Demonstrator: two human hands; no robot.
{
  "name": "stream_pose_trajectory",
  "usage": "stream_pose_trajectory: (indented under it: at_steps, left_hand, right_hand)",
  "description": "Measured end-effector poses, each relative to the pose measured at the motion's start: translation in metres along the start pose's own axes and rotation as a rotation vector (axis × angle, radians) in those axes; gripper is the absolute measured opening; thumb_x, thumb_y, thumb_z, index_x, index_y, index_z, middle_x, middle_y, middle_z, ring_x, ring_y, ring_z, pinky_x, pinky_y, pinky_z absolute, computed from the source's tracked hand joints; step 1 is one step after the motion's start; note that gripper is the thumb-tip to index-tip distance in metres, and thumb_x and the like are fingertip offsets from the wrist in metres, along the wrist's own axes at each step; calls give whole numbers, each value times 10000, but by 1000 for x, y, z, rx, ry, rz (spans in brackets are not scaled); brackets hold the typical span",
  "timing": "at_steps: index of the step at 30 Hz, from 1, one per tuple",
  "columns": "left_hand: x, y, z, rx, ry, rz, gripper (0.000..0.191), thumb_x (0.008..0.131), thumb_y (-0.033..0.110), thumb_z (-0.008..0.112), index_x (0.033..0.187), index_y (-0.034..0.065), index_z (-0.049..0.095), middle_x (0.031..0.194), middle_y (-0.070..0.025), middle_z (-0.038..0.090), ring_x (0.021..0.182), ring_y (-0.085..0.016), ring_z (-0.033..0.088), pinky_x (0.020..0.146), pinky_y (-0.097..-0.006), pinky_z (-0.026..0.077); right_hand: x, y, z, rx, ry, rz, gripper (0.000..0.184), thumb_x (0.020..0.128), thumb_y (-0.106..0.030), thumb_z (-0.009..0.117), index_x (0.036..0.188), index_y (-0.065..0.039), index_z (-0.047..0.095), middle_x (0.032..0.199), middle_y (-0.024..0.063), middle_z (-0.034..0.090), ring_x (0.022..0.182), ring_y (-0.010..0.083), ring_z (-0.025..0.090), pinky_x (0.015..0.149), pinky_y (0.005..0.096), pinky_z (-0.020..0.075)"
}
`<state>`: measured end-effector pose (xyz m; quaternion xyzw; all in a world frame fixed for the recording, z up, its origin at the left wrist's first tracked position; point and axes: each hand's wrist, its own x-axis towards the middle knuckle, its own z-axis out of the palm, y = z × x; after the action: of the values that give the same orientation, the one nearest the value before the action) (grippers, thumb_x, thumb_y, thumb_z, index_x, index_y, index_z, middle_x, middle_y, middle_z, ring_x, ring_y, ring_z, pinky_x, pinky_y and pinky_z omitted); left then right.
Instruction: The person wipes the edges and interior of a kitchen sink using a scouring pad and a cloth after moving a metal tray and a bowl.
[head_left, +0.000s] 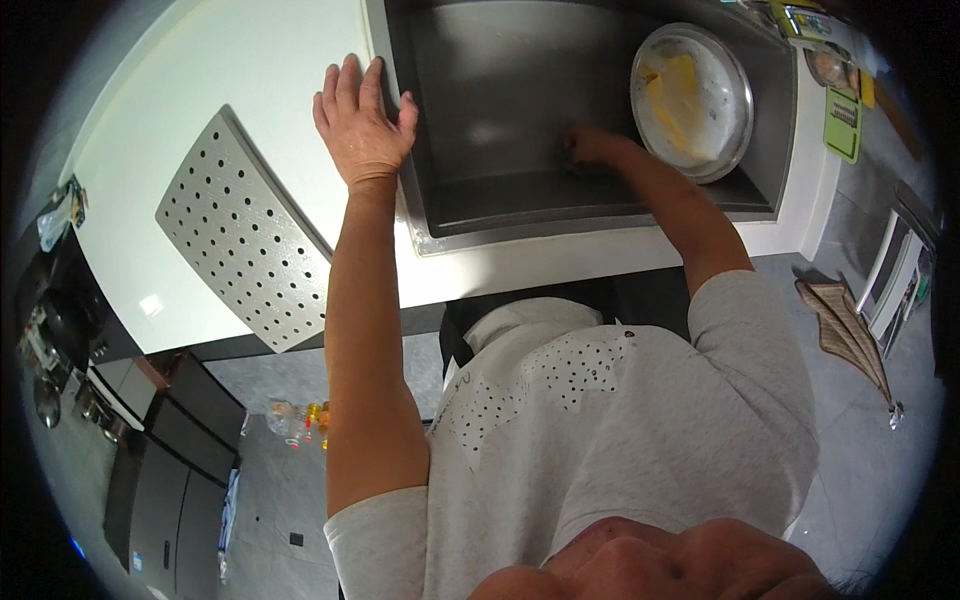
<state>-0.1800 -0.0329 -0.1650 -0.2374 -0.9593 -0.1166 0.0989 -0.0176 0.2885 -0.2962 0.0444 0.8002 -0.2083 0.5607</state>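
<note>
My left hand (364, 124) lies palm down on the white countertop (277, 67), its fingers spread beside the sink's left rim. My right hand (592, 148) reaches low into the dark metal sink (510, 90), with its fingers curled. Shadow covers those fingertips, so whether they hold anything is unclear. A round metal basin (744, 112) stands in the right part of the sink, just beyond my right forearm. Inside the basin lies a yellow cloth (679, 94) in cloudy water. Left of my left forearm, a grey perforated panel (240, 240) rests on the countertop, its near corner past the front edge.
A green grater (844, 124) and bagged items (832, 71) sit at the sink's right. A brown striped cloth (844, 330) hangs near a white rack (889, 270). Bottles (311, 424) stand on the floor at the left, near dark cabinets (161, 495).
</note>
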Motion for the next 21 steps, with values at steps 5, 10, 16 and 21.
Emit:
stream_pose_trajectory:
  at_steps: [5, 10, 16, 21]
  left_hand:
    - [-1, -5, 1, -6, 29, 11, 538, 860, 470, 584, 1326, 202, 564, 1418, -91, 483, 1382, -286, 368, 1149, -478, 243]
    - [0, 0, 6, 5, 68, 54, 535, 851, 479, 600, 1303, 194, 587, 1397, -99, 509, 1353, -305, 402, 1119, -465, 282]
    - [0, -1, 6, 11, 89, 59, 532, 842, 461, 617, 1299, 192, 590, 1385, -99, 521, 1344, -307, 410, 1114, -461, 288]
    - [1, 2, 3, -6, 94, 73, 526, 832, 450, 627, 1287, 187, 602, 1383, -103, 523, 1344, -304, 406, 1115, -459, 287]
  right_hand:
    - [-35, -54, -26, 587, -174, -341, 522, 825, -241, 652, 1300, -44, 562, 1183, 90, 608, 1084, 210, 557, 958, 343, 438]
    - [-88, -156, -11, 495, -156, -507, 571, 867, -367, 674, 1332, -65, 537, 1342, 138, 525, 1195, 250, 520, 1018, 369, 418]
    - [-152, -32, 8, 408, 53, -376, 487, 933, -370, 615, 1367, -163, 535, 1379, 118, 522, 1282, 284, 482, 1072, 393, 389]
    - [-171, 39, 19, 297, 131, -195, 547, 955, -419, 571, 1416, -137, 490, 1436, 117, 485, 1296, 264, 476, 1080, 388, 380]
